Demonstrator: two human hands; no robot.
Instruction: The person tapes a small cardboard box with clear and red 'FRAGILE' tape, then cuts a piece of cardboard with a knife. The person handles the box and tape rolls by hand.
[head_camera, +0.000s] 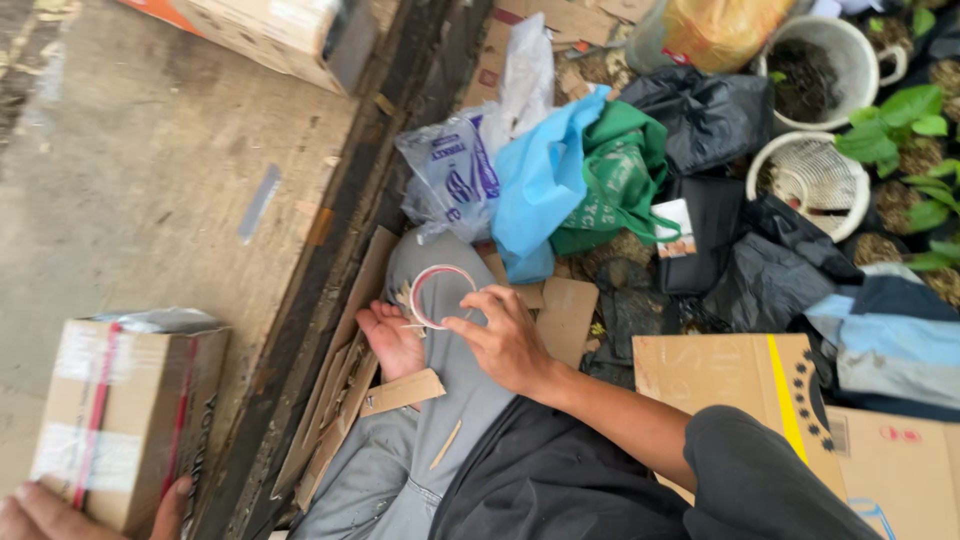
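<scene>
My right hand (505, 340) reaches forward over my grey trouser leg (470, 400) and pinches the rim of a thin roll of clear tape with a red core (442, 296), which rests on the leg. A bare foot (392, 342) lies just left of the roll, on flattened cardboard pieces (400, 392). My left hand (40, 512) sits at the bottom left corner, its fingers gripping the near edge of a taped cardboard box (120, 420) that stands on the concrete floor.
A dark metal rail (330, 260) runs diagonally between the concrete and the cluttered ground. Plastic bags in blue (540, 180), green (620, 170) and black (710, 115) are piled ahead. White pots (815, 175) with plants stand at the right, cardboard boxes (720, 375) at the lower right.
</scene>
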